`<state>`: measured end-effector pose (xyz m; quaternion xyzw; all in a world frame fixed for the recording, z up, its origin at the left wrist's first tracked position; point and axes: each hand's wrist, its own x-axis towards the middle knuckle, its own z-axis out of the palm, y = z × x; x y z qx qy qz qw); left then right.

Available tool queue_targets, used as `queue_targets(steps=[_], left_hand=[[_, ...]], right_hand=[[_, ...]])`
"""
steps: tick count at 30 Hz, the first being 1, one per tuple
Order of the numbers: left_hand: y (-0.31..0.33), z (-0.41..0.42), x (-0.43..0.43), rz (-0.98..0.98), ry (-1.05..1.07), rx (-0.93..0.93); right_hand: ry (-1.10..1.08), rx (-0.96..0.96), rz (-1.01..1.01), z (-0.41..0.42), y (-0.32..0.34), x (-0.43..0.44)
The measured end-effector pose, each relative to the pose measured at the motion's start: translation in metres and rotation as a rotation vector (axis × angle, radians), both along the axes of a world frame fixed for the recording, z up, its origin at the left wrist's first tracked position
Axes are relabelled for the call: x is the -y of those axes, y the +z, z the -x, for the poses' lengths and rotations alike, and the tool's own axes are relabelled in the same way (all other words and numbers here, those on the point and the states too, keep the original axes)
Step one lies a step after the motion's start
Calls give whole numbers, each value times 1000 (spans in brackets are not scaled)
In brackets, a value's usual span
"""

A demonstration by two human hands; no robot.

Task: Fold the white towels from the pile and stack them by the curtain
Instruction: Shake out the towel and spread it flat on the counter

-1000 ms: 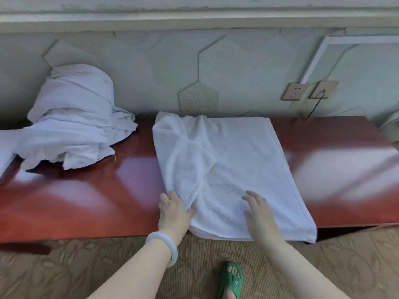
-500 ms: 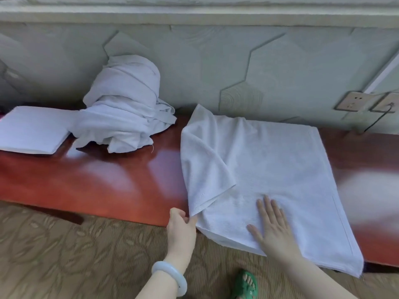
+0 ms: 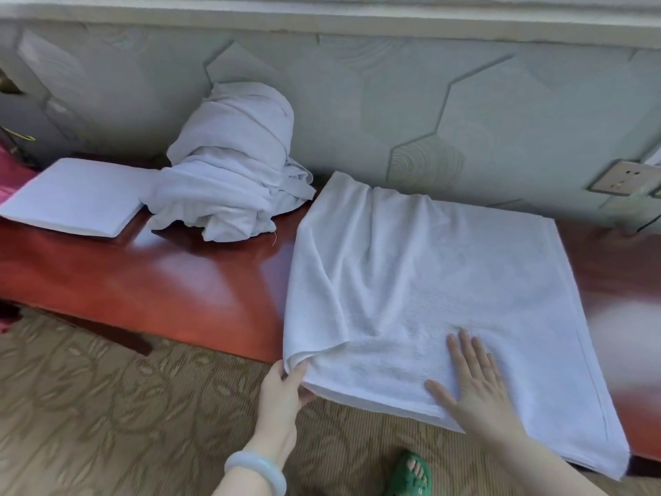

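A white towel (image 3: 447,281) lies spread on the red wooden bench (image 3: 161,291), its front edge hanging over the bench's near edge. Its left side is doubled over and rumpled. My left hand (image 3: 282,392) pinches the towel's near left corner at the bench edge. My right hand (image 3: 472,381) presses flat on the towel near its front edge, fingers straight and spread. A crumpled pile of white towels (image 3: 232,173) sits against the wall to the left. Further left lies a flat folded white towel (image 3: 75,196).
A padded hexagon-patterned wall (image 3: 411,112) backs the bench, with a socket (image 3: 622,179) and a cable at the right. Red fabric (image 3: 9,173) shows at the far left edge. Patterned carpet (image 3: 125,417) lies below, and a foot in a green sandal (image 3: 411,474) stands near the bench.
The view has swung left, bringing the folded towel fully into sight. My left hand has moved down to the towel's near left corner and grips it; my right hand has flattened on the towel.
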<state>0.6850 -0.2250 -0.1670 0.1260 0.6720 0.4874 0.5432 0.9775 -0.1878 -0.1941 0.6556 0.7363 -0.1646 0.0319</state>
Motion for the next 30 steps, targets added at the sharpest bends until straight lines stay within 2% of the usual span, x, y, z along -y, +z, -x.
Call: queue_targets(steps=[3,4,5,7,9,11,13,15,17,19,21,24,25,26,27,28,29,30], left_hand=[[7,17,-18,-63,6,-6],[9,21,-24,-68,18,-42],[9,25,-30,-58,8,-111],[12,28,-41,-1,-105,-373],[17,30,-48,-20,-202,-623],[18,36,-47,-52,-148,-701],[7,45,-31,3,83,-551],[-8,50,-7,68,250,-228],[-23,56,7,118,222,-26],[-25,65,3,135,127,-23],[-14,71,-8,136,2,-238],[1,72,-19,183,-206,-832],[7,71,-20,129,-217,-967],[8,70,-21,67,-210,-1014],[9,71,-22,17,-163,-993],[5,76,-23,5,-39,-839],[4,83,-23,4,102,-577],[5,88,-21,19,235,-231]], right_hand=[[-55,43,8,7,11,-12],[-97,89,-44,12,17,-21],[-117,135,-120,18,23,-33],[-103,128,-212,31,26,-52],[-50,50,-177,41,11,-54],[4,50,-140,45,-8,-44],[-12,48,-135,44,-16,-38],[-19,62,-113,43,-14,-40],[-10,71,-77,41,-14,-42],[-6,75,-35,40,-14,-45],[3,66,8,39,-10,-46],[22,29,79,40,-3,-48],[28,20,93,40,-1,-50],[31,15,103,39,0,-51],[32,14,113,38,2,-51],[32,18,120,36,3,-50],[32,27,122,33,5,-46],[26,31,116,30,6,-43]])
